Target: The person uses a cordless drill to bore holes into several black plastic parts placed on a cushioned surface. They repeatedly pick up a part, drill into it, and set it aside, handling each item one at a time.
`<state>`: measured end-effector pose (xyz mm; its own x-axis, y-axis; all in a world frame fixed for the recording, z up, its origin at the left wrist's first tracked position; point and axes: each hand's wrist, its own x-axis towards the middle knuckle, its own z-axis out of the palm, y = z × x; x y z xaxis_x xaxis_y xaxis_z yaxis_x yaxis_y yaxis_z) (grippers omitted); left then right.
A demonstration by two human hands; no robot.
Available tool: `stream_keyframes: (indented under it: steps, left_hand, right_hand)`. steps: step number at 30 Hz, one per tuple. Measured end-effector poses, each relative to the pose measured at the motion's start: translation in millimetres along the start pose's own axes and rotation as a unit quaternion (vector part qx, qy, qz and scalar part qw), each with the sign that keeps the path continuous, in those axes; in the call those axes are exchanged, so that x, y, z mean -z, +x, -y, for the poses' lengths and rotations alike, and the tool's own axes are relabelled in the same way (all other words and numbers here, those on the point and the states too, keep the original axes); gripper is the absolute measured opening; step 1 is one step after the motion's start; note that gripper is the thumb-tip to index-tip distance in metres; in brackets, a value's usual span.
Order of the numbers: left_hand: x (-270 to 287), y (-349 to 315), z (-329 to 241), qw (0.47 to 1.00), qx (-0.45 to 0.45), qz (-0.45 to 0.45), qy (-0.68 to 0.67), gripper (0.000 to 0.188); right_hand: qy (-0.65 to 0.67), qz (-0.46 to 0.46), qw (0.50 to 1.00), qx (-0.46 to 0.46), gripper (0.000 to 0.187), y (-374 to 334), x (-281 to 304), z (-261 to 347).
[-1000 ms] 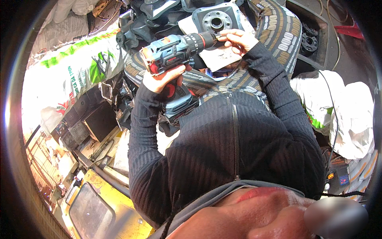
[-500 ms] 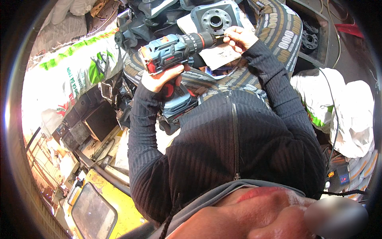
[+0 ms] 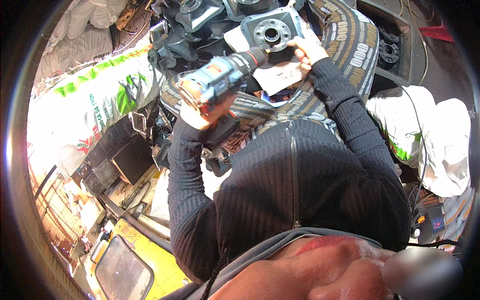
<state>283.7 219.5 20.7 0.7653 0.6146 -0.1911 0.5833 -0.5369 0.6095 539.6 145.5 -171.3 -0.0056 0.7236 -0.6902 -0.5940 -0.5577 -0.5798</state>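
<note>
My left hand point(image 3: 201, 117) is wrapped round the handle of a blue and black cordless drill point(image 3: 217, 76), blurred by motion. The drill is tilted, its chuck pointing up and to the right with a short bit point(image 3: 268, 50) at the tip. Just right of the bit is my right hand point(image 3: 311, 53), apart from it, fingers partly bent and spread; I see nothing in them. Beyond both hands lies a grey metal part point(image 3: 248, 27) with a round, holed flange and a central hub. A pale flat piece point(image 3: 277, 80) rests below it, near my lap.
Several similar dark metal parts point(image 3: 199, 15) are piled at the far side. A grey bin point(image 3: 395, 60) with a flanged part stands at far right. White sacks point(image 3: 112, 105) lie to the left, more white bags point(image 3: 440, 145) to the right. A yellow machine panel point(image 3: 160, 260) is at lower left.
My right hand has let go of the bit at the drill's tip and drawn slightly right. The drill has shifted a little, its rear end lower.
</note>
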Motion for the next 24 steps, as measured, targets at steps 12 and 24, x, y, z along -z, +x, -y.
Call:
stream_keyframes:
  steps: [12, 24]
  left_hand:
    - [-11, 34, 27, 0.978, 0.169, -0.004, -0.123, 0.048]
    - [5, 58, 20, 0.981, 0.16, 0.009, -0.112, 0.042]
  right_hand:
    - [-0.25, -0.2, 0.937, 0.136, 0.048, 65, -3, -27]
    - [-0.21, -0.174, 0.926, 0.261, 0.028, 40, -23, -14]
